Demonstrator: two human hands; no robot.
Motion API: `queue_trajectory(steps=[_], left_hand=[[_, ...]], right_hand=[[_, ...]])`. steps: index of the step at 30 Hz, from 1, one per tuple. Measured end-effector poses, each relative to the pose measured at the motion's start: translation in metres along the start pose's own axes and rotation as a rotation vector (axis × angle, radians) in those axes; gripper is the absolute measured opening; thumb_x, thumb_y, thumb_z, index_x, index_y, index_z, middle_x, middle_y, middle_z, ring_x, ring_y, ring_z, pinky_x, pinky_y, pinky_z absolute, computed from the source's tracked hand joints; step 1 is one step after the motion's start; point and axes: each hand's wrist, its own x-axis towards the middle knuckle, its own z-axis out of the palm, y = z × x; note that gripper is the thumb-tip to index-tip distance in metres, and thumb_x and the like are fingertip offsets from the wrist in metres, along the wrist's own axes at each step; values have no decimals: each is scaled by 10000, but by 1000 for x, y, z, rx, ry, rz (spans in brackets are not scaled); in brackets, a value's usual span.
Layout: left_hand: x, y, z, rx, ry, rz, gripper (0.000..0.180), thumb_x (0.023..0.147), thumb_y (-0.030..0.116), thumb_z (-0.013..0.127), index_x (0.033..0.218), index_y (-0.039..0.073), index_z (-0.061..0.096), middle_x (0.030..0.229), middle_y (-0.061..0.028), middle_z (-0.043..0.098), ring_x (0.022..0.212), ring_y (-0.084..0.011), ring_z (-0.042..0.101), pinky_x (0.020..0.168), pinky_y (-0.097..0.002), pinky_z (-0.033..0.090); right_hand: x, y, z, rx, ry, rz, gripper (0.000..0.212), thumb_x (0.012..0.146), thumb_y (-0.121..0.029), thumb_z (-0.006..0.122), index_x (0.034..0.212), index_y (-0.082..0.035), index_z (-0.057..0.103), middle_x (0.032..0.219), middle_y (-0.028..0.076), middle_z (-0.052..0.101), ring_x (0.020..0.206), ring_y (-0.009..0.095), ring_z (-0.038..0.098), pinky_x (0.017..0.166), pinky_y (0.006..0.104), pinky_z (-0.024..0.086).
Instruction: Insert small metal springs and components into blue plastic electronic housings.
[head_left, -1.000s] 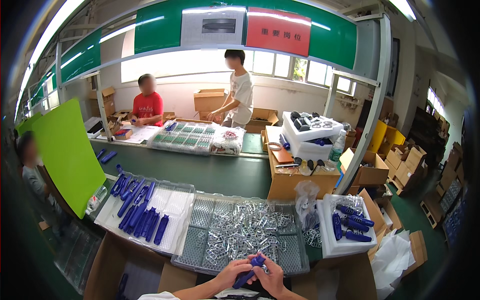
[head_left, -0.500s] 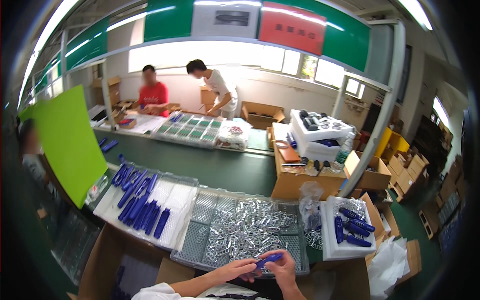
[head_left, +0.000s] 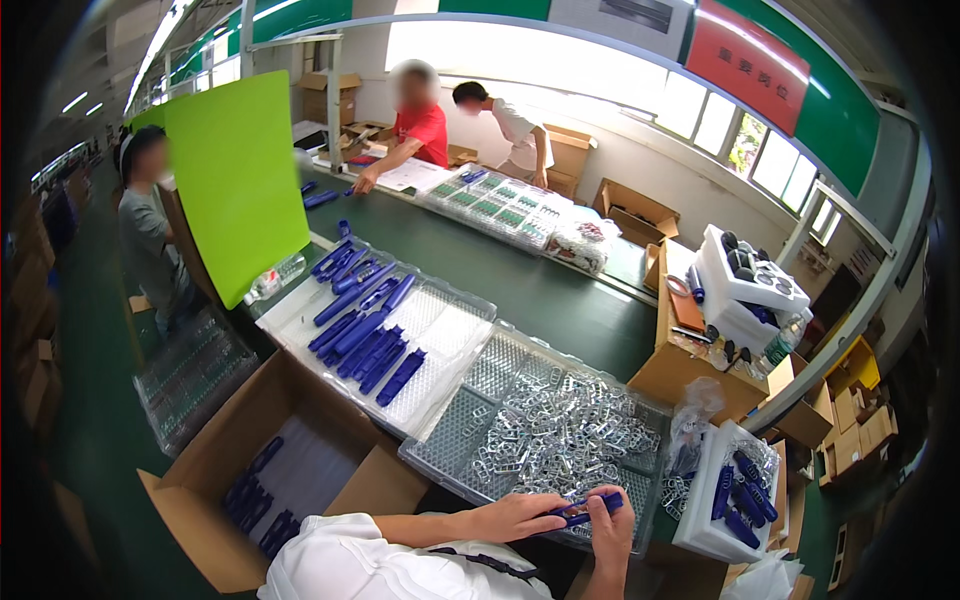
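Note:
Close to my body, a blue plastic housing piece (head_left: 578, 517) is held between both hands, above the near edge of a clear tray (head_left: 435, 462) heaped with small shiny metal clips (head_left: 570, 425). My right hand (head_left: 612, 522) grips its right end, fingers closed around it. My left hand (head_left: 528, 516) reaches in from the left, its fingers pressed on the other end. To the left, several blue housings (head_left: 365, 340) lie in rows on a white tray (head_left: 440, 330). On the right, a white foam box (head_left: 705, 530) holds more blue pieces and metal clips.
An open cardboard box (head_left: 215, 520) with blue parts stands at lower left. A plastic bottle (head_left: 275, 278) lies beside the lime-green panel (head_left: 235, 180). Across the green bench (head_left: 560, 310), two people work near trays of green boards (head_left: 495, 205); another stands left of the panel.
My view has swung left and tilted, so the scene appears shifted right. The blue housing stays in both hands. The person in red now reaches an arm toward blue parts on the bench.

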Motion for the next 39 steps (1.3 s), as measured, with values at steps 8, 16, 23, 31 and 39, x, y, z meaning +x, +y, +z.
queue_trajectory(steps=[8,16,23,31,39], left_hand=[[-7,8,6,-134,-17,-159,300,1093,260,591,1273,23,625,903,-104,671,803,-198,699,730,-343,540],[-2,5,4,-371,62,-252,250,1123,203,520,1210,-7,623,797,-48,686,598,-94,630,550,-264,511],[0,-8,16,-644,50,-311,379,1156,355,442,1245,18,592,789,-48,648,580,-98,598,516,-237,478],[-1,-5,34,-725,-1,-342,410,1156,371,434,1286,12,583,759,-43,630,548,-96,578,491,-235,462],[-2,-11,39,-758,29,-345,403,1158,358,434,1295,8,581,744,-34,619,539,-91,567,469,-239,449]], right_hand=[[-7,1,9,107,65,34,122,975,-101,723,1027,3,684,910,33,671,821,107,626,767,260,509],[12,-2,10,338,-130,234,252,1016,-154,707,1203,12,669,1072,86,722,909,155,698,854,311,547],[-19,35,8,568,-80,109,425,975,-68,736,1369,33,614,1258,131,719,1157,202,683,1063,392,513],[-37,43,11,725,-9,68,466,956,-41,756,1392,12,597,1339,114,676,1220,210,655,1108,423,492],[-43,36,24,670,88,114,508,953,-75,774,1411,21,574,1313,96,674,1196,192,653,1073,393,508]])
